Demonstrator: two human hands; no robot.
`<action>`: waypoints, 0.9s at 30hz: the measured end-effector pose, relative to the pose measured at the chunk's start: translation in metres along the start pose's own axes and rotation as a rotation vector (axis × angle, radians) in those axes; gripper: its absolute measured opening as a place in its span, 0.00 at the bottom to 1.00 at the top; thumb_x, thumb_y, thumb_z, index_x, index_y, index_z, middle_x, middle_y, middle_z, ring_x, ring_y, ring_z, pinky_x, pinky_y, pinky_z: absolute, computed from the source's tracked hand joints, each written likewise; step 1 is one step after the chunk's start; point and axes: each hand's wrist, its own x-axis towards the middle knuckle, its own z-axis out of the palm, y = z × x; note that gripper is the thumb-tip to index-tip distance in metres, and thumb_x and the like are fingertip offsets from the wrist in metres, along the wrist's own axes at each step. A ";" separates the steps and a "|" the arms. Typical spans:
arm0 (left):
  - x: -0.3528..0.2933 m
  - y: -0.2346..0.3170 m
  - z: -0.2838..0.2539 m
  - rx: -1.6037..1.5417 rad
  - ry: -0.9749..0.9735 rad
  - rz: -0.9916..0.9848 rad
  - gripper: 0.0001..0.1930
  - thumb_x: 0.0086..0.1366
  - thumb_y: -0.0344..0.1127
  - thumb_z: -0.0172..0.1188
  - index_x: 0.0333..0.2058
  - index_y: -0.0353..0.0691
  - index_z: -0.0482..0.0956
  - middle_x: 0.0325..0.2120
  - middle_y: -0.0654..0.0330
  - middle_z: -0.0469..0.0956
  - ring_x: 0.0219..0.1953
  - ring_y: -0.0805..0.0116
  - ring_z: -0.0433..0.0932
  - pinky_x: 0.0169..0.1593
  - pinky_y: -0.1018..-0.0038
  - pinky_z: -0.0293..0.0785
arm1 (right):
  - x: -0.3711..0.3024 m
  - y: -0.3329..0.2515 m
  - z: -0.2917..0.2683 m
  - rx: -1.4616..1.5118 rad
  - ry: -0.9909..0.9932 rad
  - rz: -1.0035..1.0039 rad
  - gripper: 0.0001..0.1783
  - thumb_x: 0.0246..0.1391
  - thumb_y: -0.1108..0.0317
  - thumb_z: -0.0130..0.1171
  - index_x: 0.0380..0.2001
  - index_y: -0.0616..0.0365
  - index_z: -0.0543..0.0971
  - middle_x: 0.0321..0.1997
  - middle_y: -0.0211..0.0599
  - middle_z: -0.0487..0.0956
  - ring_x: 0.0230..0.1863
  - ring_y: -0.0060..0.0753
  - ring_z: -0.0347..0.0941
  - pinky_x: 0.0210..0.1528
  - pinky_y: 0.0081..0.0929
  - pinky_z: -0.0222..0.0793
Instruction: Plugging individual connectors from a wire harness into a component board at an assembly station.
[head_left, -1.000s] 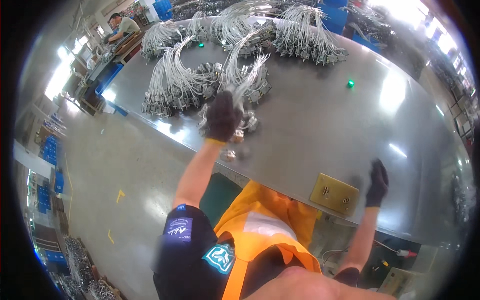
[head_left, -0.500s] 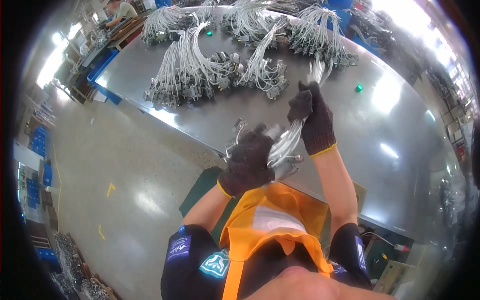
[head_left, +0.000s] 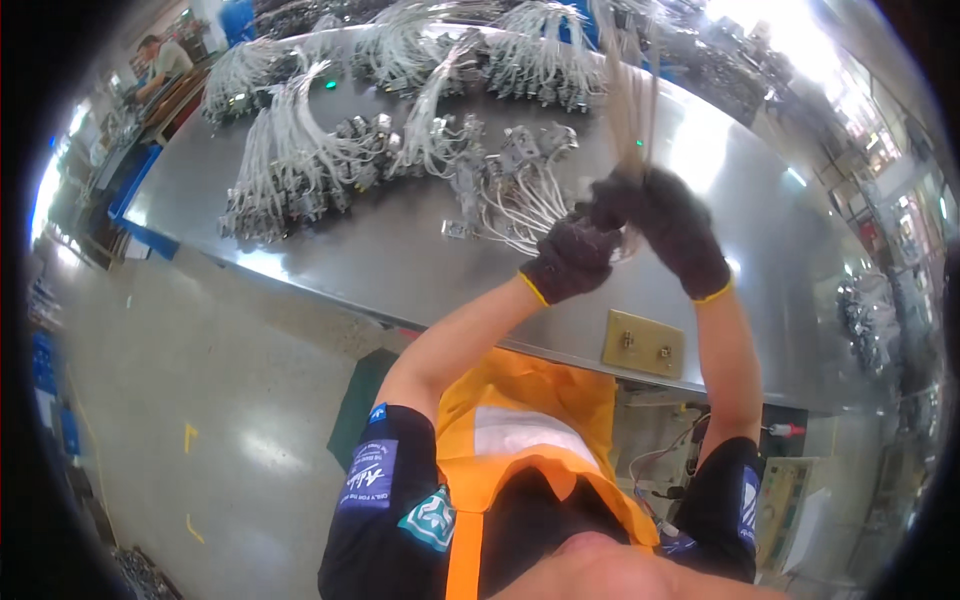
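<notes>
Dark knitted gloves with yellow cuffs cover both hands. My left hand [head_left: 575,260] is closed around a bundle of white wires [head_left: 530,205], whose small metal connectors [head_left: 535,148] fan out to its left over the table. Just to the right, touching it, my right hand [head_left: 680,230] closes on the same bundle higher up. Above the fists the loose wire ends [head_left: 630,100] stand up and away from me, smeared by motion. The gloves hide the middle of the bundle.
Several more wire bundles with metal connectors [head_left: 310,165] lie across the far side of the metal table [head_left: 380,260]. A tan plate with two metal fittings [head_left: 643,343] sits at the near edge. Beyond the far left, another person [head_left: 165,60] is at a bench.
Both hands have moved away from my body over the table, carrying the wire bundle. They have come together, and the connectors now spread over the tabletop. My view has shifted to the right.
</notes>
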 end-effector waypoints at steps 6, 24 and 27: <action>-0.057 -0.073 0.054 0.368 -0.275 0.060 0.09 0.57 0.33 0.51 0.36 0.43 0.78 0.33 0.51 0.81 0.36 0.51 0.80 0.41 0.58 0.75 | -0.051 0.092 -0.001 -0.245 -0.009 0.023 0.10 0.58 0.64 0.60 0.41 0.54 0.81 0.40 0.33 0.82 0.44 0.30 0.78 0.48 0.25 0.72; -0.047 -0.001 0.064 0.717 -0.845 -0.285 0.18 0.66 0.50 0.50 0.46 0.47 0.77 0.35 0.51 0.81 0.43 0.50 0.80 0.46 0.56 0.74 | -0.219 0.276 -0.060 1.389 1.371 0.218 0.15 0.61 0.67 0.52 0.47 0.64 0.76 0.15 0.24 0.62 0.19 0.30 0.67 0.43 0.44 0.78; -0.027 -0.003 0.087 0.680 -0.882 -0.318 0.19 0.63 0.46 0.54 0.51 0.47 0.76 0.40 0.50 0.80 0.47 0.50 0.78 0.49 0.57 0.73 | -0.200 0.246 -0.054 1.296 1.371 0.070 0.16 0.63 0.65 0.49 0.50 0.62 0.76 0.13 0.21 0.58 0.21 0.31 0.71 0.37 0.37 0.79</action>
